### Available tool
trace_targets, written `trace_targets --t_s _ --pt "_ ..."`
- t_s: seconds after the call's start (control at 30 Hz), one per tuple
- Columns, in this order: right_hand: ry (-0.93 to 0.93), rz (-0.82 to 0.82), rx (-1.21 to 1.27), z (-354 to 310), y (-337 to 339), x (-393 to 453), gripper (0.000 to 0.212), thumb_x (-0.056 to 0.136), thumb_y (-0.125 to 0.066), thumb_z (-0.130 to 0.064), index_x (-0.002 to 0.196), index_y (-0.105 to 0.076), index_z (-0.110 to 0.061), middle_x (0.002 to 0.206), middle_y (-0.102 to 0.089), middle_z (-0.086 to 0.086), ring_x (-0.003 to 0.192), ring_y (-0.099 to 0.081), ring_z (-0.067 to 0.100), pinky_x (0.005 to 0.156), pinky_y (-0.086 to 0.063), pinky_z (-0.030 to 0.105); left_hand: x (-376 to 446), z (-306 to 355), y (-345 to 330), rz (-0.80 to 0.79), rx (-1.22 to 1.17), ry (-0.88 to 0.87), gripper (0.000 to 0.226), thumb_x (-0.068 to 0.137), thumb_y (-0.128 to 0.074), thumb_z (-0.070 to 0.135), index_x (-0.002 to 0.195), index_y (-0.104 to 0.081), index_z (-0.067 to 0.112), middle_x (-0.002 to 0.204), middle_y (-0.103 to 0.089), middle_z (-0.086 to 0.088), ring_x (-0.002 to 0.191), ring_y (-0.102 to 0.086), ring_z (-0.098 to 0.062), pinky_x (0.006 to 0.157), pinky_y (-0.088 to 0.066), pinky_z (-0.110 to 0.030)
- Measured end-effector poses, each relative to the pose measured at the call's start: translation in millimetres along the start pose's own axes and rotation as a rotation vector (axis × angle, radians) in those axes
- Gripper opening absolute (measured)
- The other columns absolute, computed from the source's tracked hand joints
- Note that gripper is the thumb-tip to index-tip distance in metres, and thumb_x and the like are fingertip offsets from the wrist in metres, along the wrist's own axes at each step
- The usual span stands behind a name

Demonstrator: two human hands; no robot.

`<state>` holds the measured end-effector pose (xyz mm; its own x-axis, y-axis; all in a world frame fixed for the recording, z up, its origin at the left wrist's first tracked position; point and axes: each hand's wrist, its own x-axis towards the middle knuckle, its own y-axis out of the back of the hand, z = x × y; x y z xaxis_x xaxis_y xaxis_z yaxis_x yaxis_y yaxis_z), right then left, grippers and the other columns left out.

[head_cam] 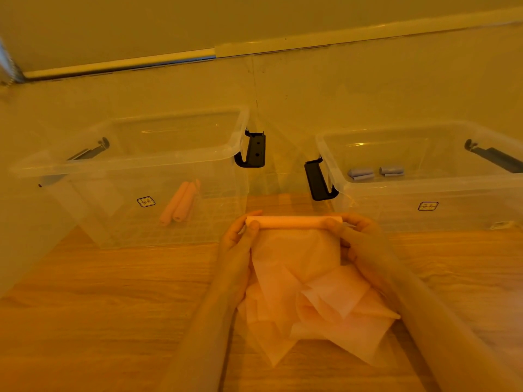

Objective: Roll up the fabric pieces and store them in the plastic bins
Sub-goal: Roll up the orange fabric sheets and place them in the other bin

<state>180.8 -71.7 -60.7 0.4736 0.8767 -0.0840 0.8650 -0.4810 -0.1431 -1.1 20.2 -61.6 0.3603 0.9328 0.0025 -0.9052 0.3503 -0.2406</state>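
A pink fabric piece point(294, 247) is partly rolled; its rolled top edge point(294, 222) forms a tube between my hands. My left hand point(240, 236) pinches the tube's left end, my right hand point(356, 236) pinches its right end. The unrolled part hangs down onto a loose pile of pink fabric pieces point(319, 315) on the wooden floor. The clear left bin point(127, 165) holds two pink rolls point(179, 203). The clear right bin point(424, 190) holds two grey-blue rolls point(375, 172).
Both bins stand side by side ahead of me, with black latch handles point(253, 149) facing the gap between them. A pale wall and baseboard point(119, 65) run behind. Wooden floor point(99, 321) spreads to my left and right.
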Motion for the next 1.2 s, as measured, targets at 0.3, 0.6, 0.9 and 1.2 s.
trace_targets --t_s 0.3,0.6,0.9,1.2 --pt "0.017 0.008 -0.008 -1.2 1.2 0.2 0.022 0.086 -0.065 -0.024 0.107 -0.066 -0.023 0.093 -0.074 0.005 0.086 -0.071 0.027 0.078 -0.057 0.049 3.0 -3.1 -0.6 0.043 -0.026 0.041 0.021 0.086 -0.061 0.038 0.104 -0.069 0.033 0.119 -0.064 -0.001 0.103 -0.063 -0.019 0.074 -0.054 -0.035" --pt "-0.041 0.016 -0.009 -0.1 -0.9 1.9 0.023 0.083 -0.069 -0.027 0.104 -0.065 -0.018 0.087 -0.074 0.004 0.081 -0.072 0.024 0.075 -0.059 0.044 1.2 -1.7 -0.3 0.007 0.054 -0.026 0.017 0.092 -0.056 0.031 0.104 -0.068 0.033 0.114 -0.064 0.000 0.101 -0.063 -0.019 0.076 -0.056 -0.036" --pt "-0.020 -0.002 0.048 -4.2 0.6 0.0 0.023 0.084 -0.067 -0.018 0.107 -0.065 -0.020 0.096 -0.074 0.006 0.087 -0.071 0.023 0.076 -0.058 0.041 -0.4 -2.5 -2.9 -0.004 0.036 0.072 0.016 0.087 -0.062 0.030 0.102 -0.066 0.026 0.102 -0.070 -0.003 0.090 -0.067 -0.018 0.074 -0.056 -0.038" --pt "0.028 -0.043 0.043 -7.3 2.1 -1.0 0.017 0.088 -0.061 -0.017 0.104 -0.065 -0.023 0.093 -0.074 0.004 0.089 -0.071 0.025 0.081 -0.055 0.048 2.4 -3.8 2.0 -0.009 0.009 -0.003 0.013 0.084 -0.065 0.021 0.096 -0.068 0.023 0.091 -0.073 -0.002 0.089 -0.069 -0.022 0.079 -0.055 -0.043"
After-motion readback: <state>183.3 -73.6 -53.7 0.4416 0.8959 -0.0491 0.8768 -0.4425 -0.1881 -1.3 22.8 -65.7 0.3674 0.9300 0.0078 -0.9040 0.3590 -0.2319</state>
